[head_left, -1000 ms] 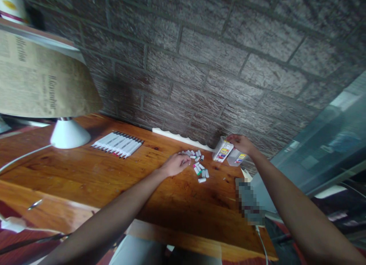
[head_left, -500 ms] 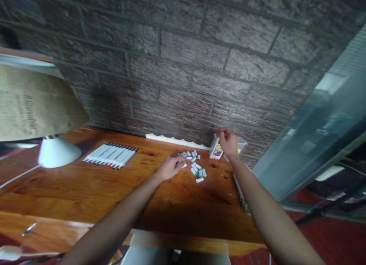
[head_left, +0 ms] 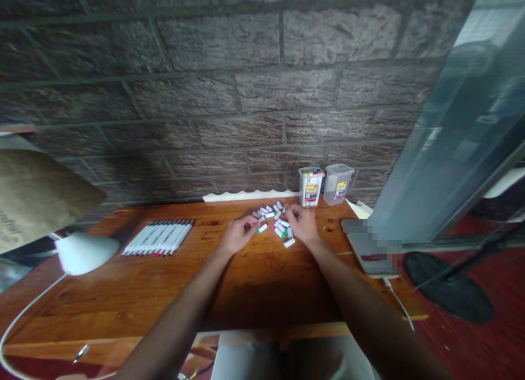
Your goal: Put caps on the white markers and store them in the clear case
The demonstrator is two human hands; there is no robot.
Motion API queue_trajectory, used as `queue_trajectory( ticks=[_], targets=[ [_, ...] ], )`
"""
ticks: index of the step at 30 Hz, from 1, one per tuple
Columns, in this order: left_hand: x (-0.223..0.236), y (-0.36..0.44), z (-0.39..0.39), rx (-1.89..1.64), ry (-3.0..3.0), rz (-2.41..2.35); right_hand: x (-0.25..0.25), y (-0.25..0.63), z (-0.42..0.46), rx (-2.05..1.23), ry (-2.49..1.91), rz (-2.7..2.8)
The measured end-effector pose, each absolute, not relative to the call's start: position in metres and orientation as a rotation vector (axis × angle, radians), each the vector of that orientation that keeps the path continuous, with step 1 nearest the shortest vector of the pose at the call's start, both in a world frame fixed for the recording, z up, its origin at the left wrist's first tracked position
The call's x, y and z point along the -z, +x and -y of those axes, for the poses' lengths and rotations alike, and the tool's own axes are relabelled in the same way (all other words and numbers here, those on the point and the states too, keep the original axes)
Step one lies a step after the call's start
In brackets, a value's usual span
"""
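A loose pile of short white marker caps, some with green, pink or dark ends, lies on the wooden table between my hands. My left hand rests at the pile's left side, fingers curled and thumb and forefinger close together; what they hold, if anything, is too small to make out. A green-ended cap lies by its thumb. At the right edge of the pile my right hand reaches in, fingers apart, its tips beside a dark-ended cap. Behind it stands a clear box holding markers with coloured ends.
A second clear box stands right of the first, against the brick wall. White markers lie in a row at left, near a lamp. A grey laptop with a cable sits at the table's right end.
My right hand has come away from the marker box, down and left to the caps. My left hand stays beside the pile. The view has turned, showing the laptop more fully.
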State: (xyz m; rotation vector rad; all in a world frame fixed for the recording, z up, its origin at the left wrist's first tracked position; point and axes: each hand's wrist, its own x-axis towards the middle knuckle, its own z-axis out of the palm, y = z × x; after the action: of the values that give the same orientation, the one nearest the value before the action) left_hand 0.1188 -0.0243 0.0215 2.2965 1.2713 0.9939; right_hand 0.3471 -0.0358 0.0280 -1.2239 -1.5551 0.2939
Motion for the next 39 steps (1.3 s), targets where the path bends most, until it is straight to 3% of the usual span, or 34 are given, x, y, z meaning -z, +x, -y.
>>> queue_trajectory(
  ticks=[9,25,39],
  targets=[
    [-0.025,0.123,0.031,-0.996,2.303,-1.245,-0.025,0.331,0.044,-0.438,-1.204,1.773],
    [-0.022,0.120,0.029,-0.913,2.313,-1.282,-0.030,0.344,0.037,-0.463,-1.247,1.529],
    [-0.035,0.065,0.023,-0.643,1.931,-2.346,-0.025,0.346,0.038,-0.499,-1.276,1.554]
  ],
)
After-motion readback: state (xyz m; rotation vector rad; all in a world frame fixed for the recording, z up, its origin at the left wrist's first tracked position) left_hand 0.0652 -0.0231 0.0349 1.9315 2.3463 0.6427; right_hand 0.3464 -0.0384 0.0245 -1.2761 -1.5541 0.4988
